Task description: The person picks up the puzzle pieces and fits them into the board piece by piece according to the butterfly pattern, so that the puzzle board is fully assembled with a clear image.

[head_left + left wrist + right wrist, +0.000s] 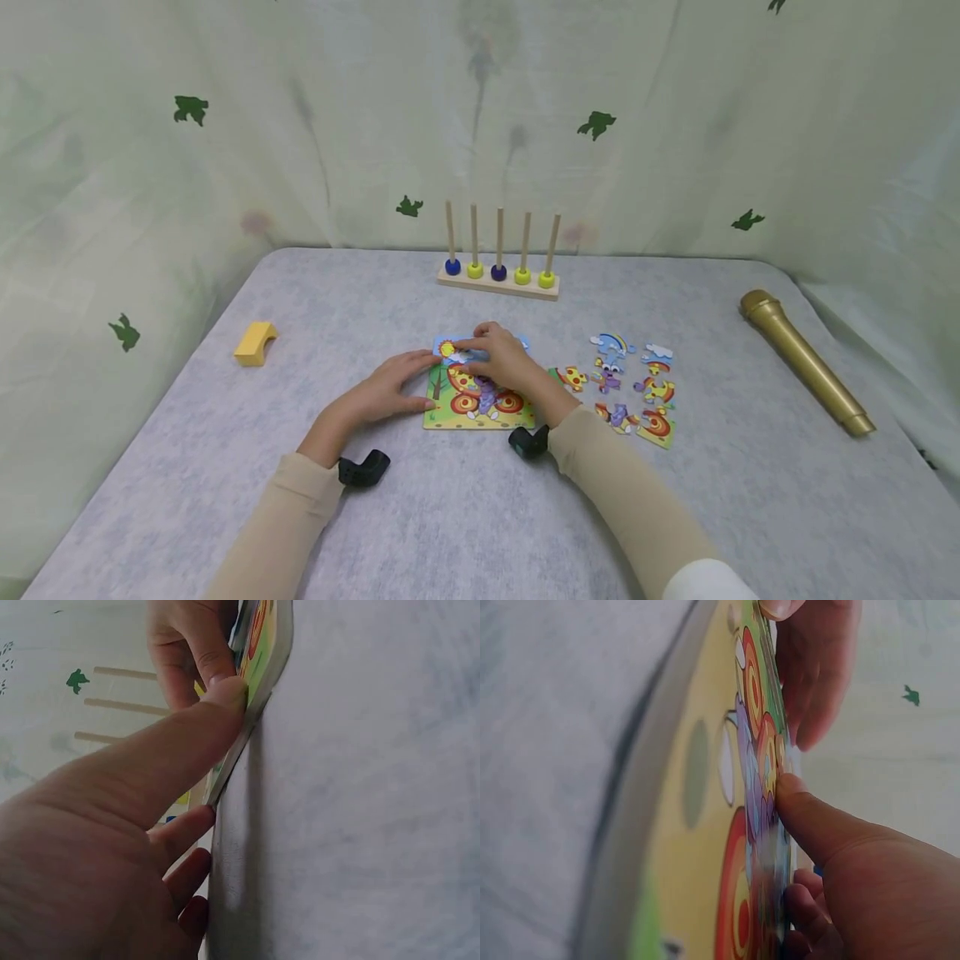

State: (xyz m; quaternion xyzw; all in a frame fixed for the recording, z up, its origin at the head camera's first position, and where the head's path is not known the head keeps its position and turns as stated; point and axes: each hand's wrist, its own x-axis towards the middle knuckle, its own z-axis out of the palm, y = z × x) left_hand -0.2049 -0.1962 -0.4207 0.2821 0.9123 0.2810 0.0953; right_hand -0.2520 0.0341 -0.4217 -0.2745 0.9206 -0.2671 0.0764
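Note:
A butterfly puzzle board [465, 421] lies on the table between both hands. My left hand [393, 387] reaches to its left edge with fingers extended; in the left wrist view the thumb [225, 694] touches the board's edge. The right hand [502, 360] leans over the board's upper part, thumb and fingers down at its surface near the printed sun. Between them a small puzzle piece [781, 752] shows as a thin raised edge beside the thumb in the right wrist view, mostly hidden by the hand. Several loose puzzle pieces [656, 427] lie right of the board.
Behind the board stands a wooden peg rack [498, 286] with blue, purple and yellow beads. A yellow arch block [253, 344] sits at the left, and a gold microphone [806, 360] lies at the right. A pale curtain [360, 108] encloses the table's far side.

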